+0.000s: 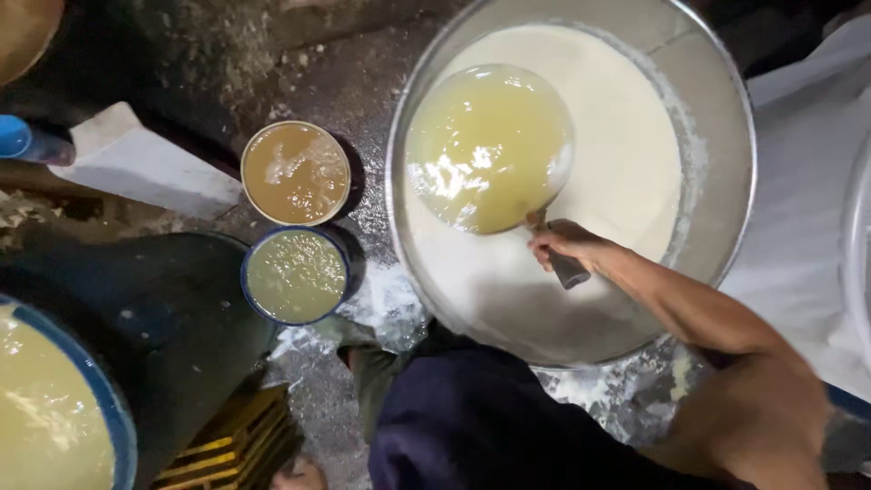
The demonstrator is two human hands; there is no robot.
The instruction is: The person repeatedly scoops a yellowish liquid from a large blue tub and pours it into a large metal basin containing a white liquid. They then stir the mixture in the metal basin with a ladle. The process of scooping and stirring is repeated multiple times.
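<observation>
While the right hand (pixel 564 247) grips the handle of a ladle (pixel 488 148), fingers wrapped tight, the scoop brims with yellowish liquid over the milky white pool in the big metal basin (pixel 721 100). No left hand in sight. Wet, powder-streaked dark floor (pixel 363 82) all around; two small tins (pixel 296 172) beside the basin, a blue barrel (pixel 100 390) at the near left.

View: one head-worn camera, looking almost straight down.
Facing: lens points at the wet floor (pixel 363 82) ahead of the person's knees (pixel 472 426).
Nearness: close; the big metal basin (pixel 726 136) fills the upper right, cut by the top edge.
Edges: blue drum (pixel 109 399) cropped lower left.
Shared: no second view.
</observation>
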